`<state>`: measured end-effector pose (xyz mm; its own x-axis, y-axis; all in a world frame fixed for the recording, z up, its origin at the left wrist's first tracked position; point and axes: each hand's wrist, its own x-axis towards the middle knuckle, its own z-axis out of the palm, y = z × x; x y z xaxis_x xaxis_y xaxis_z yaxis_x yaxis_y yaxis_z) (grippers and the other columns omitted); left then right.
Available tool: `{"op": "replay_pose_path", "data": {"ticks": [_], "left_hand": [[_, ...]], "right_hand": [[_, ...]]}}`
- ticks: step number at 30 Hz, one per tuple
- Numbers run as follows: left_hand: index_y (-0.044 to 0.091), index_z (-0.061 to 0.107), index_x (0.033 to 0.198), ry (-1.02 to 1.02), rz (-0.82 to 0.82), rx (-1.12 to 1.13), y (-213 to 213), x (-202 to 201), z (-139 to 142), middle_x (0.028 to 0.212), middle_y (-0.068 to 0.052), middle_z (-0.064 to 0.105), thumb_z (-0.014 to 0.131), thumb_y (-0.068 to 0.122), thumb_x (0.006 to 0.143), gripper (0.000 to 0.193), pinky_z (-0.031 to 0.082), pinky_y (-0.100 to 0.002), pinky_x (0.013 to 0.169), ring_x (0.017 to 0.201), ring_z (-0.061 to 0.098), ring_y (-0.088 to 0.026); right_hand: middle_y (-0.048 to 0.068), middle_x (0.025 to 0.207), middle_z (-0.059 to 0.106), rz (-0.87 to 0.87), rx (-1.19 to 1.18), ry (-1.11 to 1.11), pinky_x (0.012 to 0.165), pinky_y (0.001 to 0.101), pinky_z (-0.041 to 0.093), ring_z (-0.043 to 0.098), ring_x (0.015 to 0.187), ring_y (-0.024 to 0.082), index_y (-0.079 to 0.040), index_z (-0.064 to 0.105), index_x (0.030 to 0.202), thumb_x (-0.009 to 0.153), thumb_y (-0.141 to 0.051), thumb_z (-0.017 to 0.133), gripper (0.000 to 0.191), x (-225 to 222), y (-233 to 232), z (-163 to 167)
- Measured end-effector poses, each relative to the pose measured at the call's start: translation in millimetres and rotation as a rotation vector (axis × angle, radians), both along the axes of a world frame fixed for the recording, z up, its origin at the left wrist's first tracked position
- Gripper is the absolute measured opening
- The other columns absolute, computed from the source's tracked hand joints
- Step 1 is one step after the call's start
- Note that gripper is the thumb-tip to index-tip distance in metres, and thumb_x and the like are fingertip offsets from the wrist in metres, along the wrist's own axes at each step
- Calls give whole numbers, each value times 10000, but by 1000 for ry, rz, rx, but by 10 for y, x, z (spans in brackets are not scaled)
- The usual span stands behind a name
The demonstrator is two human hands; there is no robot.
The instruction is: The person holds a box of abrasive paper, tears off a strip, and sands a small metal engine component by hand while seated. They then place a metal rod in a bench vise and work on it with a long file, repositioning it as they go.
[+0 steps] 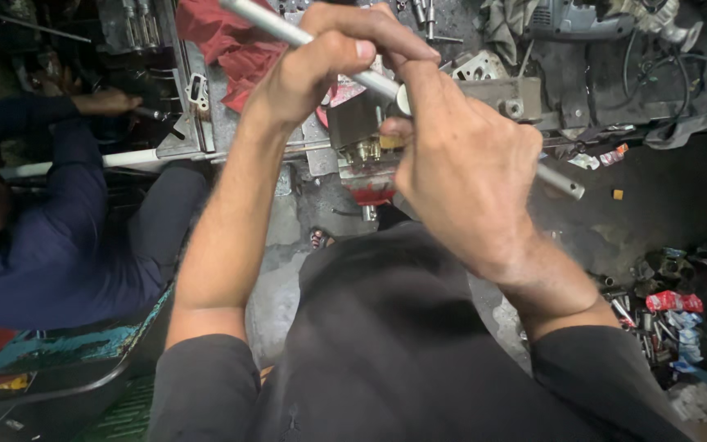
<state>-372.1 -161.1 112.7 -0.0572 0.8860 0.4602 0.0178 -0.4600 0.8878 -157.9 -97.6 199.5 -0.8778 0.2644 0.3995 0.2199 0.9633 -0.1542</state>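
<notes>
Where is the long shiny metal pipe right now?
In the head view, the metal pipe slants across the top middle, gripped by the left hand and the right hand, just above a brass-fitted block beside a red cloth.

Grey metal pipe (288,33) slanting (gripped twice) over brass-fitted block (353,123)

Dim workshop interior. Grimy metal workbench (615,98) spans twelve to two o'clock, strewn with tools and a red rag (231,41). Dark, stained concrete floor (664,221) at three o'clock carries scattered litter (673,315); teal bench (59,352) at eight o'clock.
</notes>
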Motion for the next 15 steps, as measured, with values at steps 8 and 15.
{"op": "replay_pose_path", "data": {"ticks": [8, 15], "left_hand": [[-41, 688, 1311, -202, 144, 8, -150, 274, -29, 1097, -136, 751, 507, 313, 1069, 466, 570, -330, 944, 997, 720, -197], [17, 592, 1273, -390, 434, 30, -356, 503, -94, 1035, -129, 734, 689, 191, 1079, 279, 583, -313, 848, 916, 728, -180]], "right_hand": [[159, 1031, 683, 100, -83, -14, 703, 471, 519, 695, 890, 355, 13, 488, 1410, 1036, -147, 675, 447, 131, -45, 167], [227, 1133, 689, 318, 38, -105, 704, 440, 531, 696, 881, 352, 58, 553, 1326, 1048, -210, 685, 409, 280, 230, 636]]}}
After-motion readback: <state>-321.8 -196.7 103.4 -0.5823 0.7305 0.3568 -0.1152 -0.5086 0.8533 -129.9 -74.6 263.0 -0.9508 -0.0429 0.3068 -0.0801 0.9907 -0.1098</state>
